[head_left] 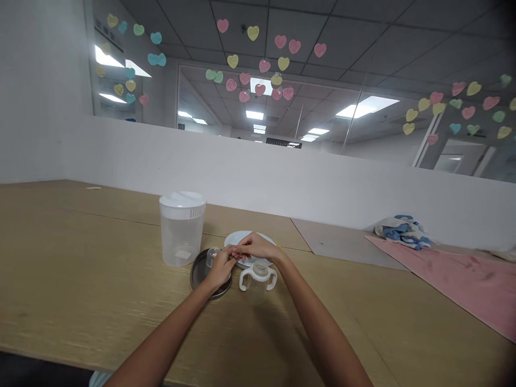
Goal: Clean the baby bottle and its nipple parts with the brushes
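Note:
My left hand (221,267) and my right hand (258,247) meet at the fingertips above the near part of a white plate (237,236). Both sets of fingers are pinched together, and whatever small thing may be between them is hidden. Beside my left hand, a clear plastic dome or small cup (213,256) shows over a dark round tray (198,271); whether the hand touches it I cannot tell. Just below my right wrist stands an uncapped clear bottle (258,287) with a white collar and two curved white handles.
A tall translucent tub (181,236) with a white lid stands left of the tray. On the right, a pink cloth (455,285) covers part of the wooden table (100,279), with a crumpled blue and white cloth (403,232) by the wall. Heart-shaped notes dot the window behind.

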`<state>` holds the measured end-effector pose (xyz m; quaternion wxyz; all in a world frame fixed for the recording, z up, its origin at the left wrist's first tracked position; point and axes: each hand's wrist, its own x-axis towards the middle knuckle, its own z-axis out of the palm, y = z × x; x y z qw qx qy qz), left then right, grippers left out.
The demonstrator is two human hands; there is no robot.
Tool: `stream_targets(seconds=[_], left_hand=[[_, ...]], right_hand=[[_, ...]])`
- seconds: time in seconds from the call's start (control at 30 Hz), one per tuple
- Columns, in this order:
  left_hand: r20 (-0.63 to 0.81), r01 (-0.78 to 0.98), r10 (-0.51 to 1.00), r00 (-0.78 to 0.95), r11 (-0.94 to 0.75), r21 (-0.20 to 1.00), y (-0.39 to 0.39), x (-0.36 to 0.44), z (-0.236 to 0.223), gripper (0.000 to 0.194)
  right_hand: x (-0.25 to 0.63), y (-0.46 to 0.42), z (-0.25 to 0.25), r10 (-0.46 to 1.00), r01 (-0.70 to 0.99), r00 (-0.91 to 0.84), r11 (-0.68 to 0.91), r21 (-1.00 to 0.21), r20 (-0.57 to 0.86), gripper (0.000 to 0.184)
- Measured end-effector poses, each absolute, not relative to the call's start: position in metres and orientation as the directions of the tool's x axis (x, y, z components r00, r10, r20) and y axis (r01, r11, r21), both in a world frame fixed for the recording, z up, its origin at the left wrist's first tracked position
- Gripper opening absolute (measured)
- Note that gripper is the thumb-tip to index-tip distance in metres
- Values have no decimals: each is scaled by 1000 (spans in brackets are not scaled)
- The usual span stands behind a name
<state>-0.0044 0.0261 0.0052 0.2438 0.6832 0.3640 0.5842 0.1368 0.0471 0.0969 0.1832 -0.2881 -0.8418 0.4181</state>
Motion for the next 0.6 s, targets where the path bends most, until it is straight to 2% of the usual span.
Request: stream_targets(seconds=[0.13,0.3,0.47,0.6], left_hand=[[604,195,797,25,-596,779,27,-5,6,23],[573,177,820,2,-564,807,32,-5,4,27],[566,170,824,-5,-557,813,32,-5,3,25],[572,185,820,-8,-561,807,30,-6,6,26]], right_hand=[[135,45,99,635,291,-754,550,-783,166,25],[134,43,105,713,382,-614,643,-664,338,17],[130,43,101,711,489,-617,682,-544,337,18],[130,45,96,690,521,-647,711,-472,326,10]])
